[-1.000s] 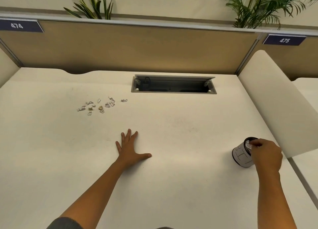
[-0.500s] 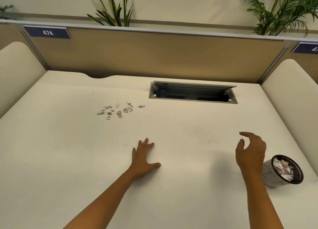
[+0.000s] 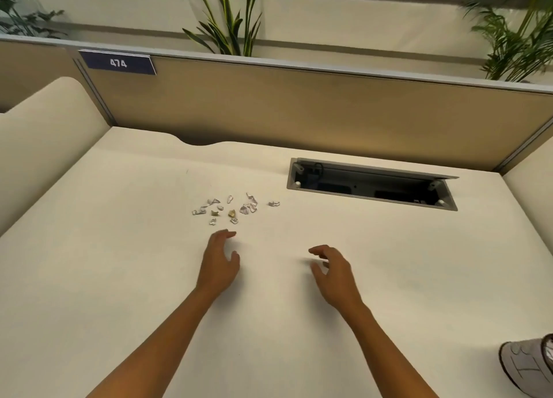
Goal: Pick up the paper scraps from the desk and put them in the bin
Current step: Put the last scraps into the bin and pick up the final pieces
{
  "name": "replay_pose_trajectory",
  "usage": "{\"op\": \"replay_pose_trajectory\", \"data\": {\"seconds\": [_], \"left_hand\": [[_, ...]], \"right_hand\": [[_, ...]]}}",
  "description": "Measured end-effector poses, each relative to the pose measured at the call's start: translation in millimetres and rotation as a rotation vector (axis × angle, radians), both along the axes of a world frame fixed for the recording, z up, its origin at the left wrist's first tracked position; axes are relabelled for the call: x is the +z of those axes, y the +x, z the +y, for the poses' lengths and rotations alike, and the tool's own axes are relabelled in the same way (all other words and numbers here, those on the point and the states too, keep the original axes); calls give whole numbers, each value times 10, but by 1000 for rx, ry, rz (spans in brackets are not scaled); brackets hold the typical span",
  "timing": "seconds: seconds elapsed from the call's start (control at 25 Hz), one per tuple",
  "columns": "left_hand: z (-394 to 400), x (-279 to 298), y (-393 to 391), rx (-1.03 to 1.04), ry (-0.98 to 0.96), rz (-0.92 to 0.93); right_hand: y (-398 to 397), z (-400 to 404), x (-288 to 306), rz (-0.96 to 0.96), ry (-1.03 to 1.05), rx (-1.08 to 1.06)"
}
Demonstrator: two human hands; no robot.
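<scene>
Several small crumpled paper scraps (image 3: 232,208), mostly white with two yellowish ones, lie clustered on the cream desk (image 3: 119,263) left of centre. My left hand (image 3: 220,261) hovers just in front of the cluster, fingers apart and empty, fingertips a short way from the nearest scrap. To its right, my right hand (image 3: 332,270) is raised over the desk with curled, spread fingers and holds nothing. The small grey bin (image 3: 525,367) sits at the right edge of view, cut off by the frame.
An open cable tray (image 3: 371,185) is sunk into the desk behind my right hand. A tan partition (image 3: 299,110) with a "474" label closes the back. Cream side dividers (image 3: 39,134) flank the desk; plants stand behind.
My right hand left the bin and swung left to mid-desk. My left hand lifted off the desk and moved toward the scraps. The view turned left, pushing the bin to the frame edge.
</scene>
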State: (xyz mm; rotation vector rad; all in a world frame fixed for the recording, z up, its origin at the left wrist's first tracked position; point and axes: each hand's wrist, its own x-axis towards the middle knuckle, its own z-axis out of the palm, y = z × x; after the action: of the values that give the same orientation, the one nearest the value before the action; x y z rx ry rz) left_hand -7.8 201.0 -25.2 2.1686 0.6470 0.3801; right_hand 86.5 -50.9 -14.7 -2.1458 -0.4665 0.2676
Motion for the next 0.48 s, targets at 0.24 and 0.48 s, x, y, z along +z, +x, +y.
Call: {"op": "replay_pose_trajectory", "data": {"seconds": [0.24,0.48], "left_hand": [[660,8,507,37,-13,216],[857,-68,801,5,-18,351]], "right_hand": [[201,767,-121,48,-200,188],[629,1379,-137,114,-258,209]]}}
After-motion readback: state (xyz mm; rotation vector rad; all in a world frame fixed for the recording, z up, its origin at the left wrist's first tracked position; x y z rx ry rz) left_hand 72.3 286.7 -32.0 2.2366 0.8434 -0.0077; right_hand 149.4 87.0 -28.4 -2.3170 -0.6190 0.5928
